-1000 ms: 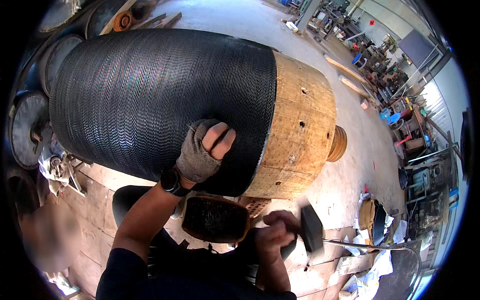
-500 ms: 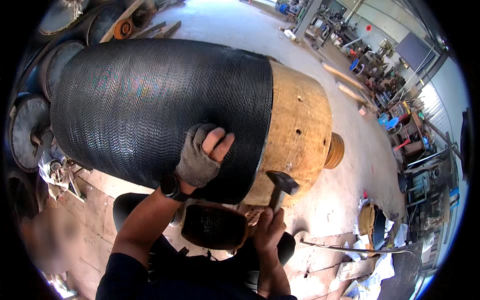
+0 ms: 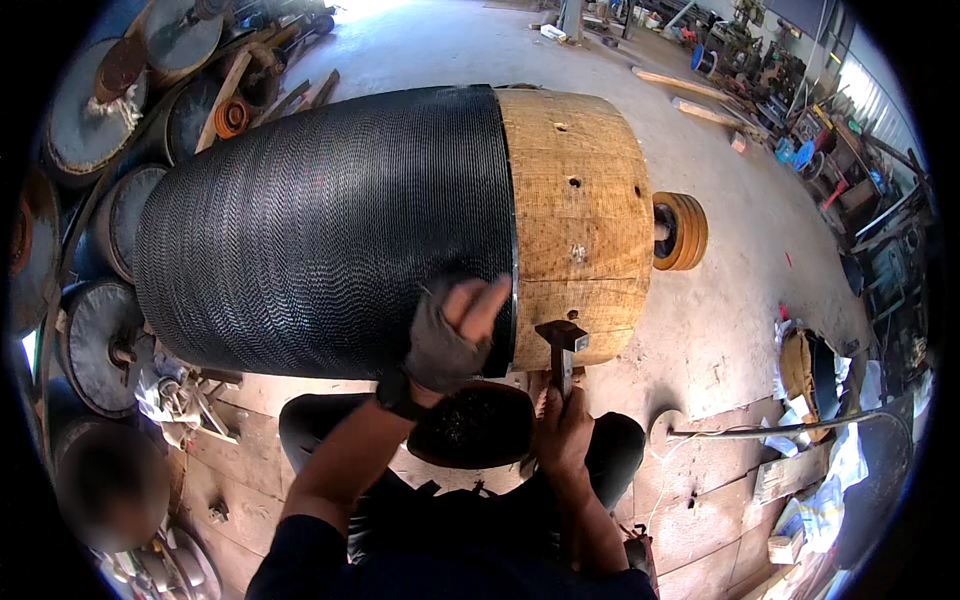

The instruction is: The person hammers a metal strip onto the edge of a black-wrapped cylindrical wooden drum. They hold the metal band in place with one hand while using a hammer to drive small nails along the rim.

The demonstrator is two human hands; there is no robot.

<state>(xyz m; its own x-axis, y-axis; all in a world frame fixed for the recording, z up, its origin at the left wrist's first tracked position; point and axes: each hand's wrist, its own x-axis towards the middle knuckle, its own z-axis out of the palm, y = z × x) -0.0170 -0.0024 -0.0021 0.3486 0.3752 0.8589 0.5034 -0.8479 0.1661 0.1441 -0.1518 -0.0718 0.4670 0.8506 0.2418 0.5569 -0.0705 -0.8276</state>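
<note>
A large wooden roller [image 3: 580, 220] lies crosswise in front of me. Tight rows of black, ridged winding [image 3: 320, 230] cover most of it, leaving the right end bare. At the winding's right edge is my left hand [image 3: 450, 340], in a grey glove with bare fingertips, a watch on its wrist. Two bare digits point toward the bare wood; motion smears them, so I cannot tell whether they pinch anything. My right hand [image 3: 565, 430] grips a hammer [image 3: 562, 340] by its handle, its head raised in front of the wood's near side.
A dark, brown-rimmed container [image 3: 475, 425] sits between my knees. The roller's right shaft carries a grooved orange pulley [image 3: 680, 232]. Large round drums [image 3: 105, 345] crowd the left side. A blurred round shape [image 3: 112, 485] is at lower left. A metal rod [image 3: 770, 430] extends at right.
The view has shifted, showing more floor below the roller. My left hand has moved to the winding's edge, its bare digits now stretched out rather than curled. The right hand still holds the hammer.
</note>
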